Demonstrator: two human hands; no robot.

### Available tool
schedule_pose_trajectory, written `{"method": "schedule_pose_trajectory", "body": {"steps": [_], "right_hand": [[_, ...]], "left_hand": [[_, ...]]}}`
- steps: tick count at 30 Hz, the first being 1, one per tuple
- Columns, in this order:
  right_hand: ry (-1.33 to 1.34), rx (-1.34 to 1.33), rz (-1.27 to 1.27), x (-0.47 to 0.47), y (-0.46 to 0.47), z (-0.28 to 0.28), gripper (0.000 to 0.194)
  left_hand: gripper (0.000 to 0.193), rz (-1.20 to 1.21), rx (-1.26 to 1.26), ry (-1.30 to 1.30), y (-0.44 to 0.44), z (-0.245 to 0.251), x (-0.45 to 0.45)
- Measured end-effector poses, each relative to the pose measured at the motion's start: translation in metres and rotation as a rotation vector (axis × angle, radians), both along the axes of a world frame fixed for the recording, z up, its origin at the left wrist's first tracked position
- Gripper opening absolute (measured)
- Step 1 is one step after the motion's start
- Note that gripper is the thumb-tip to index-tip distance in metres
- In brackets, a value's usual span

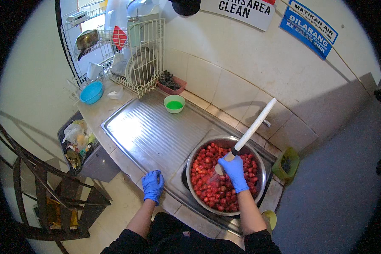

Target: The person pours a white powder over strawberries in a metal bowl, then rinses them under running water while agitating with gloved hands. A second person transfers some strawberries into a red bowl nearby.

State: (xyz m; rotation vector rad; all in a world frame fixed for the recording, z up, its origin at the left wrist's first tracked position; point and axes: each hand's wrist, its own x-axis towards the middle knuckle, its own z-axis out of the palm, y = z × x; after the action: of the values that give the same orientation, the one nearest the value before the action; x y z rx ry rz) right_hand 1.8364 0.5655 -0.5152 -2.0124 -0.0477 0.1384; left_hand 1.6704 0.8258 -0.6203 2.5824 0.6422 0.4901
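Observation:
A large stainless steel bowl (263,187) full of strawberries (206,181) sits over the sink basin. My right hand (234,171), in a blue glove, grips the beige spray nozzle (220,169) at the lower end of a white faucet tube (255,125). Water sprays from the nozzle onto the fruit. My left hand (153,185), also gloved in blue, rests at the front edge of the steel drainboard (165,133). Its fingers are curled in with nothing seen in them.
Behind the drainboard stand a bowl of green liquid (174,104), a pink container (179,85) and a wire dish rack (146,57). A blue bowl (91,92) is at left. Below it is a filled waste bin (98,162). Right of the sink is a yellow-green container (286,163).

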Motion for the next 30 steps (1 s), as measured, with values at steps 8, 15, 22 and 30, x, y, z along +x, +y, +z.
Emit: {"method": "schedule_pose_trajectory", "body": {"steps": [8, 15, 22, 30], "right_hand": [[0.012, 0.052, 0.002, -0.016, -0.027, 0.009, 0.028], [0.038, -0.088, 0.076, -0.021, -0.059, 0.011, 0.022], [0.028, -0.115, 0.005, -0.021, -0.051, 0.006, 0.021], [0.086, -0.218, 0.061, -0.024, -0.098, 0.006, 0.019]], "left_hand": [[0.021, 0.001, 0.007, 0.025, 0.0, -0.002, 0.001], [0.02, -0.003, 0.005, 0.005, 0.001, 0.0, 0.001], [0.021, 0.001, -0.028, 0.034, 0.0, 0.004, -0.001], [0.022, -0.002, 0.013, 0.031, 0.0, 0.0, 0.001]]}}
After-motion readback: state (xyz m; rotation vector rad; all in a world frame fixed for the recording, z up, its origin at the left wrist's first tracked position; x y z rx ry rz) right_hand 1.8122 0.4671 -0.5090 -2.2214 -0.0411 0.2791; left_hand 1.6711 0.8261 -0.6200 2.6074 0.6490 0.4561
